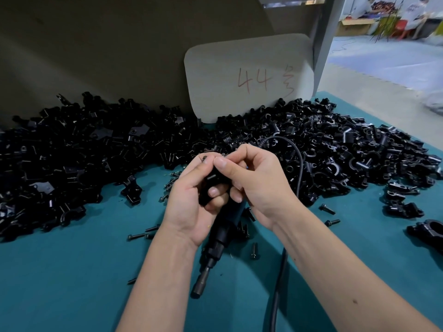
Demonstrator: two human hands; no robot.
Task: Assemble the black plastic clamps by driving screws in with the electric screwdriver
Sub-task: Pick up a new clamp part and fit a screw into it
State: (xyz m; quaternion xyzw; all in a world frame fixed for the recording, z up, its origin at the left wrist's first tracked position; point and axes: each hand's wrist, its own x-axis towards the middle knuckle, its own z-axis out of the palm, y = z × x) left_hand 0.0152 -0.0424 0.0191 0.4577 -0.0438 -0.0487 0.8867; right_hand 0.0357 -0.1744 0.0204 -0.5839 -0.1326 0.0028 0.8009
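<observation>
Because the black clamp looks small, light and rigid, the left hand curls round its body just above the electric screwdriver. The right hand pinches at the clamp's top edge, probably seating a slippery little screw there; the screw itself is hidden.

Black clamp parts and dark screws cover teal cloth; grey card bears red "44".

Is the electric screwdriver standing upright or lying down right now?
Neither: the electric screwdriver is tilted, bit end pointing down toward the teal table, its upper body hidden behind both hands.
</observation>
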